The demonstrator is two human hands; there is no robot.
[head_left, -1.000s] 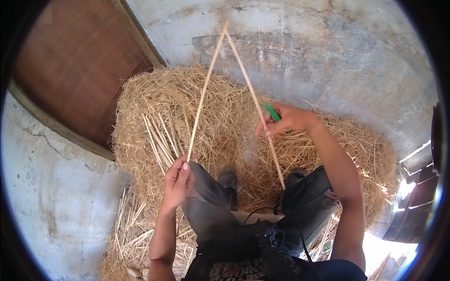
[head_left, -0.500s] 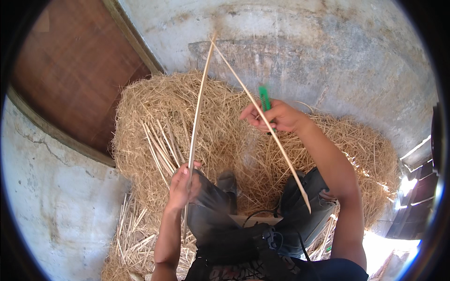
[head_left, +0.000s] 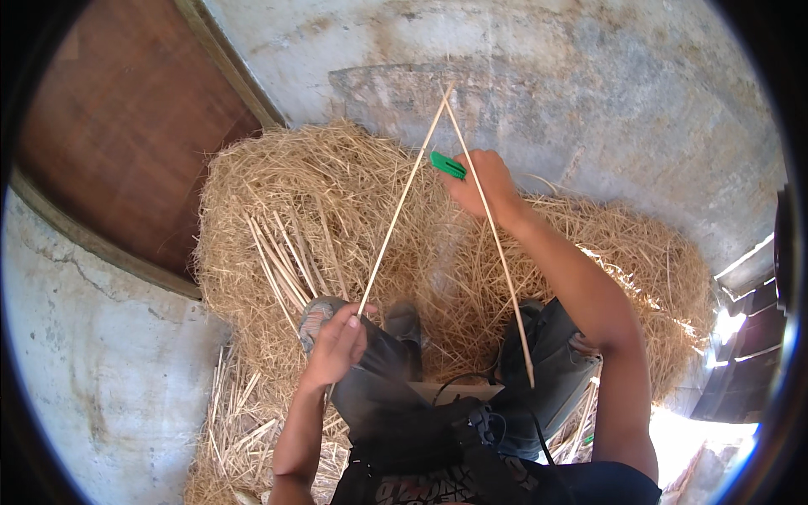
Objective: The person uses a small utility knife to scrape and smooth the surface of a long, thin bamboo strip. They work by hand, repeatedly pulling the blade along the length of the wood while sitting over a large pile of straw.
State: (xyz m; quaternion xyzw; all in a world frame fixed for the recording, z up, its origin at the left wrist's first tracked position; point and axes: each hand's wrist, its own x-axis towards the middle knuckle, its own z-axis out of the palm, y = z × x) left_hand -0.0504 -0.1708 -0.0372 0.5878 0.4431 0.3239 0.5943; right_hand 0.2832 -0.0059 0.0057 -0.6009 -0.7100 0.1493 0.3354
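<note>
My left hand (head_left: pixel 335 345), over my left knee, is closed on the lower part of a thin pale strip (head_left: pixel 396 215) that looks like bamboo. It slants up and to the right. At its top end it meets a second thin length (head_left: pixel 509 273), making a narrow peak; whether they are joined or just crossed I cannot tell. That second length hangs down past my right hand to over my right leg. My right hand (head_left: pixel 486 178) is closed around a green utility knife (head_left: pixel 448 165), whose end sticks out to the left. Any blade is too small to make out.
Several pale strips (head_left: pixel 286 261) lean on the straw (head_left: pixel 252 185) by my left knee, and more sticks (head_left: pixel 231 421) lie on the lower left. A stained grey wall (head_left: pixel 623 109) rises behind. A brown panel (head_left: pixel 135 126) stands at the upper left.
The peak of the two lengths has shifted right and slightly down. My right hand has risen a little, and the knife has turned from upright to pointing left. My left hand has moved slightly.
</note>
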